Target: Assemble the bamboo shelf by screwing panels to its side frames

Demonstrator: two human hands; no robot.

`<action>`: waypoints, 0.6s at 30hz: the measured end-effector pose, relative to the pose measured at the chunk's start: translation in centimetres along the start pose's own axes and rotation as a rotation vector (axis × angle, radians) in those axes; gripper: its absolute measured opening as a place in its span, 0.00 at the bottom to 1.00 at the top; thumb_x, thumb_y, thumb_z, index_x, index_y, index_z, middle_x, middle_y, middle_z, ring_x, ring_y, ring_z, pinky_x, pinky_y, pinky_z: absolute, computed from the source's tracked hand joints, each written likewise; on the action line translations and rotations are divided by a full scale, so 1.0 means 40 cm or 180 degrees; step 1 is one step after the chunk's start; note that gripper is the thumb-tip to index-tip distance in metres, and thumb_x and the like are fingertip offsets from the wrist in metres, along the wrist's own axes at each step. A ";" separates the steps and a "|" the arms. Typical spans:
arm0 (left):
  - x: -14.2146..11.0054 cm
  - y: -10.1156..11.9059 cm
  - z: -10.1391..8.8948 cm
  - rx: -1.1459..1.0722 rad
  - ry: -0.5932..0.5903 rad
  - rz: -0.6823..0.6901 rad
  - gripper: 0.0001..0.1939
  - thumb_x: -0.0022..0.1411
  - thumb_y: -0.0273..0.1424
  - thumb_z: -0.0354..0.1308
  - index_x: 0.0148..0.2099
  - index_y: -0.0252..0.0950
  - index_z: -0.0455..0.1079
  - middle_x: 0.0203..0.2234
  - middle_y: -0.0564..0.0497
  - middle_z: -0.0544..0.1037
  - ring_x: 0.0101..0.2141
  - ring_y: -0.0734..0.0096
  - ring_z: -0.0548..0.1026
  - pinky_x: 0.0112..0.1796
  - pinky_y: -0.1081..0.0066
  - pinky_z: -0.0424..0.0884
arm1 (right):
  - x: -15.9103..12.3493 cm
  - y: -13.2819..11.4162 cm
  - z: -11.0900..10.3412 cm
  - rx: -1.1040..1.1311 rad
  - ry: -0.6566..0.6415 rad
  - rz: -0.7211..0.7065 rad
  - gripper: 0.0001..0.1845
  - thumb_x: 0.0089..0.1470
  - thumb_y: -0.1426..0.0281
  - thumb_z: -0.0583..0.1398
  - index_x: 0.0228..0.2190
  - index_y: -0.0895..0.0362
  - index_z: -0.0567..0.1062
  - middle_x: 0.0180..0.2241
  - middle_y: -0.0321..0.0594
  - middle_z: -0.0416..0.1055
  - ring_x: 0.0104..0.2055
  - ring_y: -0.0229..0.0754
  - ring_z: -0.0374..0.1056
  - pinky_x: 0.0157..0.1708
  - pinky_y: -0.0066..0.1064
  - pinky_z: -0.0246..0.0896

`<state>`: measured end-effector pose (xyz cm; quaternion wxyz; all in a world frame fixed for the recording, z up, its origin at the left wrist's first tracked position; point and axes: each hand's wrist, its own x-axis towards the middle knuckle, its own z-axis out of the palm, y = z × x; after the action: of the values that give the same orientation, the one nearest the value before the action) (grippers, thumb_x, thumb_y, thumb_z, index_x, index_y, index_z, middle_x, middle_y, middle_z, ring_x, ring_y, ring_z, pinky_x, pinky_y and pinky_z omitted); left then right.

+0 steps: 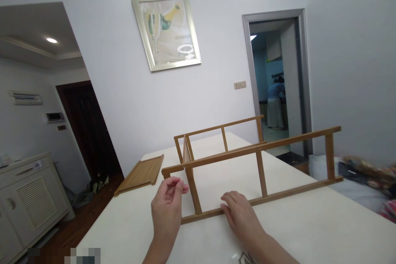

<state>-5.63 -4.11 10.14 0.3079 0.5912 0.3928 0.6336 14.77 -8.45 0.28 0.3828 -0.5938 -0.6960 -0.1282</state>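
A wooden rack frame (229, 154) lies on its side on the table, with two ladder-like sides joined by a narrow board (186, 150) near the left end. My left hand (168, 198) is closed in a pinch on a thin silvery hex key (182, 173). The key's upper end meets the near side's top rail by the joint with the board. Beside the lower rail is my right hand (239, 212), fingers loosely bent and thumb apart, covering part of that rail. Whether it touches the rail I cannot tell.
A slatted wooden panel (140, 174) lies at the white table's (130, 231) left edge. Small metal parts (246, 258) in clear plastic lie at the front edge. A doorway (272, 86) behind shows another person (275, 103). Bundled fabric (361, 181) sits to the right.
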 end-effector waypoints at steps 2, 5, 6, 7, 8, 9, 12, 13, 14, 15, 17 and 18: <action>0.003 -0.004 0.003 0.0041 0.0024 0.0022 0.15 0.56 0.42 0.62 0.38 0.35 0.71 0.27 0.48 0.81 0.32 0.63 0.81 0.37 0.67 0.78 | 0.000 -0.002 0.004 -0.0049 -0.0244 0.0053 0.09 0.61 0.75 0.52 0.37 0.56 0.73 0.36 0.43 0.73 0.41 0.46 0.67 0.43 0.40 0.59; 0.005 -0.011 0.005 0.0105 0.0042 0.0056 0.15 0.56 0.42 0.61 0.37 0.35 0.71 0.27 0.48 0.81 0.32 0.63 0.81 0.37 0.67 0.78 | 0.000 -0.006 0.008 -0.0062 -0.0579 0.0180 0.10 0.61 0.75 0.52 0.35 0.57 0.73 0.36 0.43 0.73 0.40 0.46 0.68 0.43 0.39 0.59; 0.004 -0.014 0.005 0.0121 0.0043 0.0072 0.15 0.56 0.42 0.61 0.37 0.36 0.71 0.28 0.48 0.81 0.32 0.63 0.81 0.37 0.67 0.77 | -0.001 -0.009 0.008 -0.0055 -0.0663 0.0218 0.11 0.61 0.75 0.51 0.35 0.57 0.73 0.36 0.43 0.73 0.40 0.46 0.68 0.43 0.38 0.59; 0.003 -0.015 0.005 0.0138 0.0040 0.0089 0.15 0.56 0.42 0.61 0.37 0.36 0.71 0.28 0.48 0.81 0.32 0.63 0.81 0.38 0.67 0.77 | -0.001 -0.011 0.007 -0.0048 -0.0727 0.0248 0.11 0.62 0.74 0.51 0.35 0.57 0.74 0.36 0.43 0.73 0.40 0.46 0.68 0.43 0.38 0.58; 0.002 -0.016 0.004 0.0156 0.0037 0.0104 0.14 0.56 0.42 0.61 0.37 0.36 0.71 0.28 0.48 0.81 0.33 0.64 0.81 0.38 0.67 0.77 | -0.001 -0.013 0.006 -0.0040 -0.0774 0.0265 0.12 0.62 0.74 0.50 0.35 0.57 0.74 0.36 0.43 0.73 0.40 0.46 0.68 0.43 0.38 0.58; 0.000 -0.017 0.004 0.0179 0.0026 0.0116 0.14 0.57 0.42 0.60 0.38 0.36 0.72 0.28 0.48 0.81 0.33 0.64 0.81 0.38 0.67 0.77 | -0.002 -0.015 0.005 -0.0032 -0.0810 0.0273 0.12 0.63 0.74 0.50 0.35 0.57 0.74 0.37 0.43 0.73 0.41 0.46 0.68 0.43 0.38 0.58; -0.002 -0.017 0.004 0.0244 0.0004 0.0138 0.14 0.57 0.42 0.60 0.38 0.36 0.72 0.28 0.48 0.81 0.32 0.64 0.81 0.38 0.67 0.77 | -0.003 -0.018 0.005 -0.0019 -0.0880 0.0257 0.12 0.62 0.74 0.50 0.36 0.56 0.74 0.37 0.43 0.73 0.41 0.46 0.67 0.43 0.37 0.57; -0.002 -0.017 0.004 0.0249 0.0012 0.0146 0.14 0.57 0.42 0.60 0.38 0.36 0.72 0.28 0.48 0.81 0.32 0.64 0.81 0.38 0.67 0.77 | -0.004 -0.018 0.005 -0.0015 -0.0894 0.0244 0.12 0.62 0.74 0.50 0.36 0.56 0.74 0.37 0.44 0.73 0.41 0.46 0.67 0.43 0.37 0.57; -0.002 -0.017 0.004 0.0245 0.0024 0.0156 0.14 0.57 0.42 0.60 0.38 0.36 0.72 0.28 0.48 0.81 0.32 0.64 0.81 0.38 0.67 0.77 | -0.004 -0.018 0.006 -0.0013 -0.0909 0.0234 0.12 0.62 0.74 0.51 0.36 0.56 0.74 0.37 0.44 0.73 0.41 0.46 0.67 0.44 0.37 0.57; -0.001 -0.017 0.004 0.0231 0.0035 0.0168 0.14 0.56 0.42 0.60 0.38 0.36 0.72 0.27 0.48 0.81 0.32 0.64 0.81 0.37 0.67 0.78 | -0.005 -0.017 0.007 -0.0012 -0.0927 0.0224 0.11 0.61 0.74 0.51 0.36 0.56 0.74 0.37 0.44 0.73 0.41 0.46 0.67 0.43 0.37 0.56; 0.000 -0.017 0.005 0.0179 0.0038 0.0194 0.14 0.56 0.42 0.61 0.38 0.36 0.72 0.27 0.49 0.81 0.31 0.64 0.81 0.37 0.67 0.78 | -0.005 -0.016 0.008 -0.0015 -0.0959 0.0215 0.11 0.61 0.74 0.52 0.35 0.56 0.74 0.37 0.43 0.73 0.41 0.46 0.67 0.43 0.37 0.56; 0.001 -0.018 0.006 0.0146 0.0029 0.0205 0.15 0.56 0.42 0.61 0.38 0.36 0.72 0.27 0.49 0.81 0.31 0.64 0.81 0.37 0.67 0.78 | -0.005 -0.016 0.007 -0.0016 -0.0976 0.0213 0.11 0.60 0.74 0.52 0.35 0.56 0.74 0.37 0.43 0.73 0.41 0.46 0.67 0.43 0.37 0.56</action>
<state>-5.46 -3.67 9.56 0.2719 0.6075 0.3894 0.6367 14.06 -8.58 0.13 0.2746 -0.6302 -0.7258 -0.0249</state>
